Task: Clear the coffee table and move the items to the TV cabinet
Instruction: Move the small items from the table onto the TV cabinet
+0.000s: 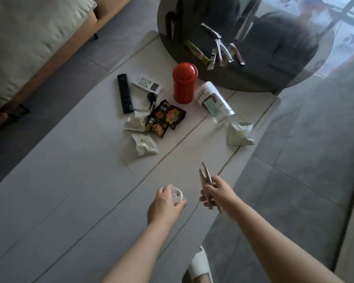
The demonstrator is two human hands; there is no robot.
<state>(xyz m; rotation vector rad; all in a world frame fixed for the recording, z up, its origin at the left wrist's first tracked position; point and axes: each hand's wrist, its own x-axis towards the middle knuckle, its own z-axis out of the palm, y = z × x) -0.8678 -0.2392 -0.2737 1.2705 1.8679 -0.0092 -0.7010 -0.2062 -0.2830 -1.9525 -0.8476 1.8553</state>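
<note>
while the left hand (165, 202) curls round a small white lid (177, 196) and the right hand (218, 190) pinches a few thin sachets (205, 176), the open jar (214, 103) lies tipped on the coffee table (70, 180); loosely bunched, those sachets could slip and scatter.

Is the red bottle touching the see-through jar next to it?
Apart. The head view shows a strip of pale table between the upright red bottle and the tipped-over jar.
</note>
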